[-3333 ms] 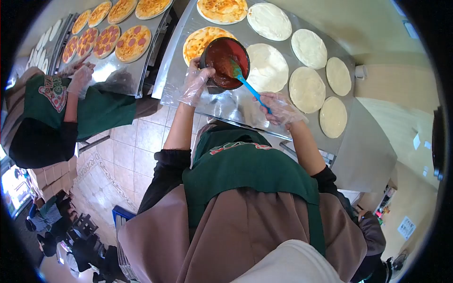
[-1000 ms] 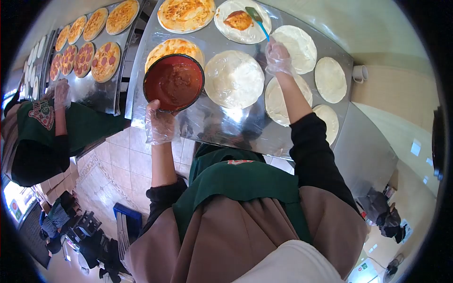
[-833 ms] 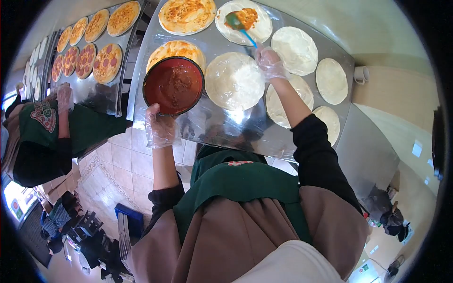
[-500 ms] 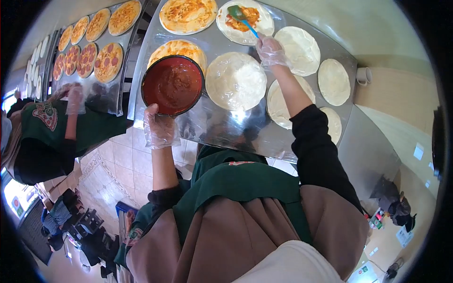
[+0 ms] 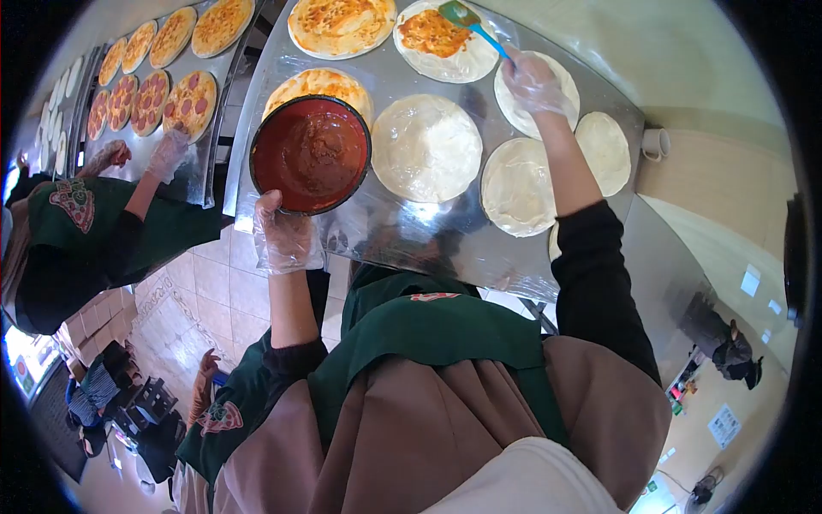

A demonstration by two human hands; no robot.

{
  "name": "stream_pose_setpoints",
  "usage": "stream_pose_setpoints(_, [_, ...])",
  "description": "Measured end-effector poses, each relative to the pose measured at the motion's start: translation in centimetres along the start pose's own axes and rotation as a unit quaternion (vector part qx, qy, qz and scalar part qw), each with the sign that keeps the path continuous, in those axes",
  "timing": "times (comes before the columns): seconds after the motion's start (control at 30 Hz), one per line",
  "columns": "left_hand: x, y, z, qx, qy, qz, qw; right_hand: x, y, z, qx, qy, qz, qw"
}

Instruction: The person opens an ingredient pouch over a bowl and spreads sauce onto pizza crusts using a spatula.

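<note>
My left hand (image 5: 287,233), in a clear plastic glove, grips the near rim of a bowl (image 5: 312,154) holding red sauce. The bowl partly covers a sauced dough round (image 5: 318,84). Stretched forward, my gloved right hand (image 5: 535,81) is closed on the blue handle of a spatula (image 5: 467,17). Its green head is over the right part of a sauce patch on a dough round (image 5: 447,62) at the table's far side. A plain dough round (image 5: 426,147) lies between the bowl and my right forearm. Another sauced round (image 5: 341,26) is at the far left.
More plain dough rounds (image 5: 518,187) lie to the right on the metal table (image 5: 394,244). On the left, a co-worker's gloved hand (image 5: 169,154) is beside pizzas (image 5: 190,107) on another table. A second person in a green apron (image 5: 224,415) stands behind my left arm. A white cup (image 5: 656,144) is beyond the right edge.
My right hand and the spatula have moved right, and the sauce patch is wider than before. My left hand still holds the bowl. A person in an apron has come into view at lower left.
</note>
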State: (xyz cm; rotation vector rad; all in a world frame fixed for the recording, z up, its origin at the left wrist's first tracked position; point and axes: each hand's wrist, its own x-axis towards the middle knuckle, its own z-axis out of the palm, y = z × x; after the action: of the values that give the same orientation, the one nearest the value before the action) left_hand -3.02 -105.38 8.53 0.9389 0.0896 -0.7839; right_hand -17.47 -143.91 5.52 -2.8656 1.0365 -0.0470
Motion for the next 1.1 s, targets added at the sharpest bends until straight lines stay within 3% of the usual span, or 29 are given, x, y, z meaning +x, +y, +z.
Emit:
stream_pose_setpoints(0.2, [0.0,0.3,0.6,-0.006,0.011,0.003,1.000,2.9,0.8,3.0,-0.057,-0.051,0.054,0.996])
stream_pose_setpoints(0.4, [0.7,-0.3,-0.6,-0.029,0.010,0.003,1.000,-4.6,0.1,0.9,-0.040,-0.086,0.081,0.992])
stream_pose_setpoints(0.47, [0.8,-0.4,-0.5,-0.043,0.029,-0.014,0.999,-7.0,-1.8,-1.1,0.053,-0.146,0.093,0.983])
stream_pose_setpoints(0.5, [0.9,-0.4,-0.4,-0.044,0.029,-0.015,0.998,-7.4,-1.6,-1.3,0.051,-0.147,0.094,0.983])
stream_pose_setpoints(0.57, [0.9,-0.4,-0.2,-0.062,0.018,-0.030,0.997,-8.0,-1.0,-1.3,0.223,-0.099,0.061,0.968])
stream_pose_setpoints(0.6, [0.8,-0.4,0.0,-0.061,0.019,-0.029,0.998,-7.6,-1.4,-2.0,0.224,-0.100,0.060,0.968])
stream_pose_setpoints(0.67, [0.6,-0.4,0.4,-0.067,0.005,-0.029,0.997,-6.1,-2.7,-3.9,0.254,-0.100,0.142,0.951])
stream_pose_setpoints(0.7, [0.6,-0.4,0.5,-0.065,0.006,-0.027,0.997,-5.4,-2.2,-2.8,0.256,-0.100,0.140,0.951])
stream_pose_setpoints(0.77, [0.4,-0.4,0.6,-0.077,0.002,-0.036,0.996,-3.0,-0.5,1.8,0.108,0.054,0.036,0.992])
stream_pose_setpoints(0.8, [0.2,-0.4,0.8,-0.075,0.004,-0.032,0.997,-2.3,-0.4,3.8,0.105,0.030,0.074,0.991])
stream_pose_setpoints(0.9, [-0.1,-0.1,1.0,-0.082,0.020,-0.026,0.996,-3.8,-3.1,5.2,0.083,-0.054,0.051,0.994])
stream_pose_setpoints(0.97, [-0.1,-0.5,0.4,-0.081,0.026,-0.023,0.996,-5.7,-4.4,3.1,0.115,-0.055,0.017,0.992])
stream_pose_setpoints(1.03, [-0.2,-0.6,0.0,-0.083,0.024,-0.023,0.996,-6.4,-4.7,0.7,0.275,-0.122,0.034,0.953])
stream_pose_setpoints(1.1, [-0.3,-0.6,-0.3,-0.084,0.021,-0.019,0.996,-5.6,-3.0,1.9,0.278,-0.066,0.040,0.957])
